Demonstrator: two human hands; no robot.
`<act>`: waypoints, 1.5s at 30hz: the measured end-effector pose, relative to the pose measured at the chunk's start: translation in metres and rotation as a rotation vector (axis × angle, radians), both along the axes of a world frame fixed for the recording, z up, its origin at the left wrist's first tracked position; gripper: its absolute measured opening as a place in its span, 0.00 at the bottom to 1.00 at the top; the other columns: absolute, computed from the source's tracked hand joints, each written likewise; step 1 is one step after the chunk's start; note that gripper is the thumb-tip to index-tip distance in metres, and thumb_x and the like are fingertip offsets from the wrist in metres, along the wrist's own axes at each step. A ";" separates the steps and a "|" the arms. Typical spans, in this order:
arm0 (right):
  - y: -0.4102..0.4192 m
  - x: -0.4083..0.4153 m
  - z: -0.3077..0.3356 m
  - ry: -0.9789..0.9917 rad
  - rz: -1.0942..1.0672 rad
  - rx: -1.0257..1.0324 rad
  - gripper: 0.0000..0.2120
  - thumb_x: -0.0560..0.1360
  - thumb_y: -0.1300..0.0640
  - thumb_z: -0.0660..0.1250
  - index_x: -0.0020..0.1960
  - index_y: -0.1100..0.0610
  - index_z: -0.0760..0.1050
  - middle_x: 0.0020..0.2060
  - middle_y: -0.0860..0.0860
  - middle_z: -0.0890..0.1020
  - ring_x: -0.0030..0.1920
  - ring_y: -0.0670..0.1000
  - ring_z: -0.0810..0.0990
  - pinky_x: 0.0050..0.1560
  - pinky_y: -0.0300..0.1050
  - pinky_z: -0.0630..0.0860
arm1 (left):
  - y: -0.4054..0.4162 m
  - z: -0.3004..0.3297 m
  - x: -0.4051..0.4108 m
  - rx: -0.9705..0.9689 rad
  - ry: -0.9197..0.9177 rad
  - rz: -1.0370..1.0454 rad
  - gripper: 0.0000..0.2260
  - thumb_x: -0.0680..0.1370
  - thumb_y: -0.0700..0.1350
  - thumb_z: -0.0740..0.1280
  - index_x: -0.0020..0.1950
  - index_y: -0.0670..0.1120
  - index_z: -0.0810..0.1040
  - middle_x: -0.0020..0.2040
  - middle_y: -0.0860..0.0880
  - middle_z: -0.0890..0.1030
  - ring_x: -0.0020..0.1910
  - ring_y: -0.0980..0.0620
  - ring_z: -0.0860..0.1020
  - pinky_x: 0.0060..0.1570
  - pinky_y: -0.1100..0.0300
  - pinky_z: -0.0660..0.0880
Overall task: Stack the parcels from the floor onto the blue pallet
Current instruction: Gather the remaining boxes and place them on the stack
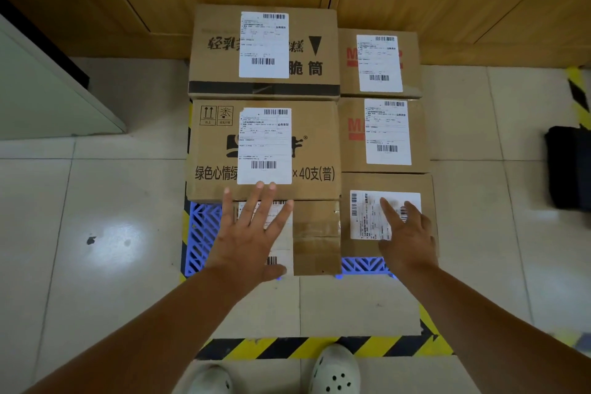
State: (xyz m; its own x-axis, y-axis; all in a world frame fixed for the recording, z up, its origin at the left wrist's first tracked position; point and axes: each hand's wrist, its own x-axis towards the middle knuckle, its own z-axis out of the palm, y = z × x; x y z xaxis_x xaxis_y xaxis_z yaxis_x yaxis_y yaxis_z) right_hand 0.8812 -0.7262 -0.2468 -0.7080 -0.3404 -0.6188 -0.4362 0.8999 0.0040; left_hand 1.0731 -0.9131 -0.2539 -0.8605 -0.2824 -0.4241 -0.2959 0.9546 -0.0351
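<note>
- Now we judge the stacking nearly done: six parcels sit on the blue pallet point(203, 233), none visible on the floor.
- Our left hand point(252, 233) hovers spread, holding nothing, over the low taped parcel point(316, 237); our right hand point(406, 233), fingers straight, reaches over the near-right parcel point(388, 182).
- Next we'd likely square these front parcels against their neighbours.

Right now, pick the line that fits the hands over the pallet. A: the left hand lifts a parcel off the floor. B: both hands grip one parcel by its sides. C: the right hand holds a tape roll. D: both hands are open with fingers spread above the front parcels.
D: the left hand and the right hand show straight, spread fingers over the front parcels on the blue pallet, gripping nothing.
</note>
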 end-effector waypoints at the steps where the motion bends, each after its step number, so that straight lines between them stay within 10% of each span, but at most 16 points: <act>1: 0.003 0.002 0.007 -0.016 -0.010 -0.014 0.35 0.78 0.56 0.61 0.77 0.43 0.45 0.76 0.54 0.50 0.75 0.56 0.50 0.71 0.52 0.59 | 0.001 0.008 -0.001 0.009 -0.001 0.020 0.55 0.57 0.72 0.70 0.75 0.47 0.53 0.75 0.37 0.54 0.74 0.38 0.58 0.68 0.31 0.50; 7: 0.011 -0.005 0.076 -0.148 -0.101 -0.118 0.34 0.78 0.56 0.62 0.77 0.45 0.47 0.76 0.52 0.53 0.75 0.54 0.53 0.71 0.51 0.63 | -0.007 0.090 -0.021 0.024 -0.015 0.140 0.43 0.75 0.60 0.63 0.76 0.51 0.34 0.78 0.42 0.39 0.77 0.43 0.42 0.72 0.40 0.40; 13: 0.003 -0.021 0.183 -0.096 -0.132 -0.349 0.29 0.77 0.59 0.62 0.75 0.50 0.57 0.71 0.50 0.64 0.69 0.51 0.66 0.62 0.44 0.69 | -0.029 0.191 -0.050 0.036 0.157 0.156 0.40 0.64 0.54 0.76 0.72 0.48 0.67 0.71 0.40 0.67 0.68 0.42 0.64 0.66 0.44 0.66; 20: 0.005 -0.027 0.327 -0.038 -0.197 -0.544 0.28 0.77 0.59 0.62 0.74 0.46 0.59 0.69 0.45 0.64 0.58 0.49 0.74 0.48 0.38 0.68 | -0.022 0.335 -0.076 0.183 0.223 0.298 0.34 0.76 0.51 0.64 0.77 0.55 0.48 0.78 0.49 0.48 0.74 0.46 0.57 0.69 0.52 0.62; 34: 0.102 0.035 0.586 0.108 -0.191 -0.575 0.30 0.78 0.59 0.63 0.76 0.50 0.56 0.72 0.48 0.61 0.62 0.50 0.74 0.56 0.46 0.76 | 0.033 0.572 -0.023 0.286 0.353 0.311 0.31 0.77 0.49 0.63 0.77 0.53 0.53 0.76 0.49 0.55 0.73 0.47 0.58 0.67 0.52 0.66; 45: 0.232 0.060 0.665 0.208 -0.281 -0.520 0.29 0.78 0.57 0.63 0.76 0.52 0.57 0.72 0.50 0.62 0.63 0.52 0.73 0.51 0.42 0.73 | 0.120 0.654 -0.027 0.279 0.325 0.135 0.28 0.79 0.49 0.60 0.77 0.51 0.54 0.76 0.48 0.55 0.73 0.48 0.57 0.66 0.53 0.65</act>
State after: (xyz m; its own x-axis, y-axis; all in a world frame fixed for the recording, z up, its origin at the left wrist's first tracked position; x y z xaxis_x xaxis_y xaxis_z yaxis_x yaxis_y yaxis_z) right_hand 0.9411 -0.4940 0.4187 -0.9018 -0.3436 -0.2619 -0.2200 0.8869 -0.4062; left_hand 1.0460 -0.7930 0.4005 -0.9251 -0.3143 -0.2131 -0.3712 0.8667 0.3333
